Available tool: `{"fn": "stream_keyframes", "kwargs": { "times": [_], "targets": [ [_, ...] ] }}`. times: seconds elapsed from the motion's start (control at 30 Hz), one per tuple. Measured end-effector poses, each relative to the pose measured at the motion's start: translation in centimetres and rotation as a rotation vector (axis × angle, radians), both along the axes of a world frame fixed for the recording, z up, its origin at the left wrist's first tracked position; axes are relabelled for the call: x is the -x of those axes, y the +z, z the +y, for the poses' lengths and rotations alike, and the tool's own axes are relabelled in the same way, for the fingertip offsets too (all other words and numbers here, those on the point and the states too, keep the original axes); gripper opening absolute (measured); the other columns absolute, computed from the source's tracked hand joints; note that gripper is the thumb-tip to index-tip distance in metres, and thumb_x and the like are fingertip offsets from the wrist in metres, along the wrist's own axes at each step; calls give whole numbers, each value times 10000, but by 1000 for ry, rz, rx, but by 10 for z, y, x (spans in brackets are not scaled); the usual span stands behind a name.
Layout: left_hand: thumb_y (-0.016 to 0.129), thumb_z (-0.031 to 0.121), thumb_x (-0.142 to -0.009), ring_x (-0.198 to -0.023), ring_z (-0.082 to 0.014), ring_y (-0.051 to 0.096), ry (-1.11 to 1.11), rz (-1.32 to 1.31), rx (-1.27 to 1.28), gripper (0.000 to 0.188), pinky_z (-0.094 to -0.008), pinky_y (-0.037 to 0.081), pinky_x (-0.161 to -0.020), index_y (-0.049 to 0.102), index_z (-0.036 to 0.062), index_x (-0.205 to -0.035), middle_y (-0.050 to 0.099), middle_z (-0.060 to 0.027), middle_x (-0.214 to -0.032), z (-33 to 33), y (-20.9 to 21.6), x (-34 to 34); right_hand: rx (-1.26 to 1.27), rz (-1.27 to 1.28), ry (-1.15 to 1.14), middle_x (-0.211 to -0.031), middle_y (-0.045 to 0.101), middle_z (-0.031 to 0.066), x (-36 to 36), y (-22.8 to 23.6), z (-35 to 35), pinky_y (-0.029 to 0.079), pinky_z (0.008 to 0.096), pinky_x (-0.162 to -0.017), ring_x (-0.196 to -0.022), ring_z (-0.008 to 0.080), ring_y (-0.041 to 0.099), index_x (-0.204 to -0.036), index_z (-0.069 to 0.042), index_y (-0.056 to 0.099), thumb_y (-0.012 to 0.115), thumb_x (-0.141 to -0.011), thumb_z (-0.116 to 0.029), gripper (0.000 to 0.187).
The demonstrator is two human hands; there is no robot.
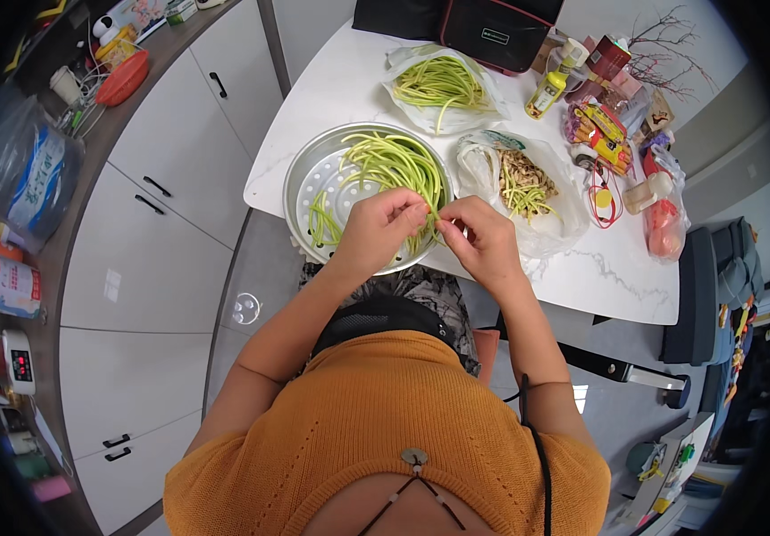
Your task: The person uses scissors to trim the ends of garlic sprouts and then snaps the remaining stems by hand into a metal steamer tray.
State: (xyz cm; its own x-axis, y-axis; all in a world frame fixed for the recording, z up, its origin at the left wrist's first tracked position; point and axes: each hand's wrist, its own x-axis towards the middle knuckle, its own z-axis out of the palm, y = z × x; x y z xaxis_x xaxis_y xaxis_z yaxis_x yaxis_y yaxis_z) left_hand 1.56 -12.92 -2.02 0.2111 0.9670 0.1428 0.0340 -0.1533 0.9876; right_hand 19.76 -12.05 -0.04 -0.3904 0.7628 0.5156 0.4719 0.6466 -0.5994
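Observation:
Over the near right rim of a round metal perforated pan [315, 170], my two hands meet. My left hand [378, 230] is closed, thumb and fingers pinching a green stem [436, 213], one of the long thin kind that look like garlic scapes. My right hand [483, 239] pinches the same stem from the other side. Inside the pan lies a heap of long stems [394, 163], with a small bunch of short pieces [322, 221] at its left. Right of the pan, an open plastic bag [556, 234] holds tan, withered scraps [528, 174] and short green ends.
Another plastic bag of stems [438, 82] lies behind the pan on the white table [635, 290]. A yellow-green bottle [547, 89], snack packages [601, 134] and a bag of round reddish things [664, 232] stand at the right. A dark case [499, 36] is at the back.

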Motion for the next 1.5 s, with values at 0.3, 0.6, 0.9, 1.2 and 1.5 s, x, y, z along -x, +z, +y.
{"fn": "stream_keyframes", "kwargs": {
  "times": [0.3, 0.6, 0.9, 1.2, 1.5],
  "targets": [
    [634, -1, -775, -676, -89, 532, 312, 194, -385, 403, -202, 426, -590, 527, 46, -1161, 518, -91, -1097, -2, 11, -3, 703, 573, 297, -846, 628, 66, -16, -4, -4, 488, 201, -618, -675, 81, 594, -928, 12, 562, 590, -856, -58, 104],
    [595, 76, -817, -693, -234, 596, 215, 269, -357, 204, -298, 465, -639, 604, 35, -1017, 612, -119, -885, -4, 2, -2, 680, 697, 402, -851, 613, 52, -13, 9, -6, 488, 211, -642, -689, 97, 585, -1171, 7, 520, 572, -865, -65, 318],
    [579, 105, -827, -720, -290, 611, 196, 310, -284, 135, -333, 471, -639, 628, 16, -917, 631, -141, -812, -8, -1, -8, 641, 601, 370, -870, 583, 28, -15, 1, -3, 472, 205, -630, -671, 78, 554, -1180, -12, 561, 586, -864, -98, 328],
    [601, 97, -840, -647, -96, 564, 107, 293, -219, 155, -237, 445, -577, 630, -16, -941, 636, -81, -760, -14, 1, -5, 421, 539, 260, -1018, 505, 38, -16, 0, 0, 430, 183, -603, -696, 62, 510, -1029, -24, 653, 617, -828, -59, 207],
    [599, 85, -838, -602, -68, 523, 54, 257, -171, 132, -215, 421, -547, 628, -21, -912, 615, -46, -709, -17, 2, -6, 309, 539, 153, -974, 554, 42, -13, -7, 3, 409, 169, -606, -704, 59, 506, -966, -16, 671, 593, -841, -43, 150]
  ]
}}
